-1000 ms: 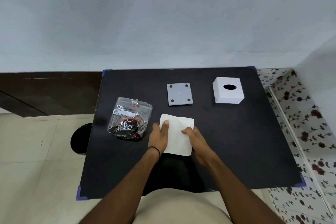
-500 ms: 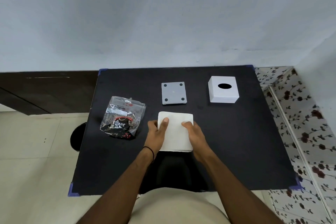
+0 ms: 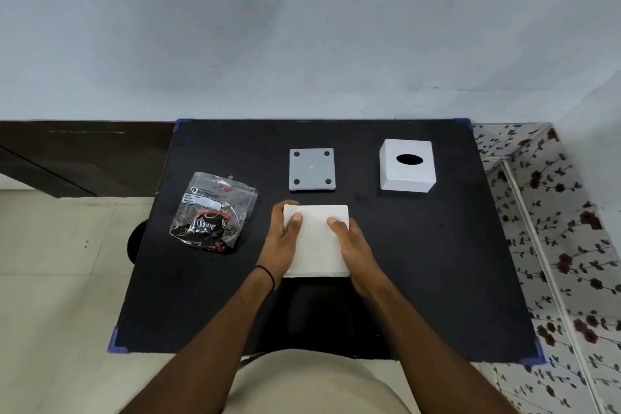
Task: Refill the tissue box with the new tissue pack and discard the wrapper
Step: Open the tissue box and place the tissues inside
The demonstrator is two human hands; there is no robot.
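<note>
A white stack of tissues (image 3: 316,242) lies flat on the black table (image 3: 420,262), near its middle. My left hand (image 3: 281,239) grips the stack's left edge, thumb on top. My right hand (image 3: 353,245) holds its right edge the same way. The crumpled clear wrapper (image 3: 213,212) with black and red print lies to the left of the stack. The white tissue box cover (image 3: 407,165) with an oval slot stands at the back right. Its grey base plate (image 3: 312,169) lies flat at the back centre, apart from the cover.
A pale wall runs behind the table. A dark round object (image 3: 136,242) sits on the tiled floor beyond the table's left edge. Floral-patterned tiles (image 3: 554,228) lie to the right.
The stack has been turned from slightly skewed to square with the table edges, still held by both hands. The view has shifted a little.
</note>
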